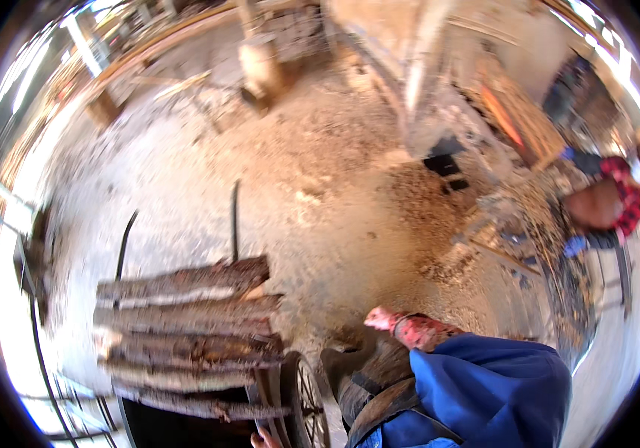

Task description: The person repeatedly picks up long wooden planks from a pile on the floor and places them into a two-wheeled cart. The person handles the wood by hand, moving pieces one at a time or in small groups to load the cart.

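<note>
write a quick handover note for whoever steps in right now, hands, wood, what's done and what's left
Left hand: only fingertips show at the lower edge, beside the cart wheel; grip unclear.
Right hand: gloved, blue sleeve, raised over the sawdust floor, holding nothing visible.
Rough bark slabs lie stacked on the cart.
Done: cart is loaded.
Left: probably moving the cart; another person is working at far right.
</note>
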### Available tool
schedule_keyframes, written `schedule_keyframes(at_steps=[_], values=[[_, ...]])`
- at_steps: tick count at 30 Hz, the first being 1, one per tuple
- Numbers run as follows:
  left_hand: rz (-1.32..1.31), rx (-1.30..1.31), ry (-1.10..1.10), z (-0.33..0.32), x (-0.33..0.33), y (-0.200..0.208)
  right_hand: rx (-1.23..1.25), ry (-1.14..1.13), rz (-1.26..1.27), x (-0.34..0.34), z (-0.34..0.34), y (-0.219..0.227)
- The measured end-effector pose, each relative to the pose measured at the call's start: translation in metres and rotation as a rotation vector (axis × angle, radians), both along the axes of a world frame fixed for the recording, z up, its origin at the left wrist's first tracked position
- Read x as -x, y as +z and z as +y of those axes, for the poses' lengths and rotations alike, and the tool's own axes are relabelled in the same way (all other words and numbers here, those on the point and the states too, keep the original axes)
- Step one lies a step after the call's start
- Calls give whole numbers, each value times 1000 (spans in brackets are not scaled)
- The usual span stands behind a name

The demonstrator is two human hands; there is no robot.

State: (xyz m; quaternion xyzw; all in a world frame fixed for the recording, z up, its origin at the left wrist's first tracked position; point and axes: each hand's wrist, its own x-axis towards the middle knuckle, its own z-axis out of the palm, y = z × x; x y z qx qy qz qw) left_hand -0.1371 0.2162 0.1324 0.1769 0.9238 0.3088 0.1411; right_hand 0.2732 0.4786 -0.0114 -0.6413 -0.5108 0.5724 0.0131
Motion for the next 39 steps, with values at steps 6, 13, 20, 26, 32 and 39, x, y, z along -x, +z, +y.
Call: schedule_keyframes(at_steps=[6, 13, 20, 26, 32, 39], values=[[-197, -103, -252, 79, -80, 9, -187, 30, 5, -51, -50, -7], [-512, -45, -500, 126, -166, -8, -72, -155, -213, -174, -119, -21], [-745, 40, -574, 119, -221, -27, -107, -172, -265, -214, -156, -1], [-870, 108, -589, 114, -248, -34, -96, -199, -179, -220, -166, 7], [-944, 171, -596, 120, -259, -46, -93, -380, -99, -234, -171, 10], [-994, 203, -543, 140, -256, -56, -24, -474, -99, -249, -133, 22]])
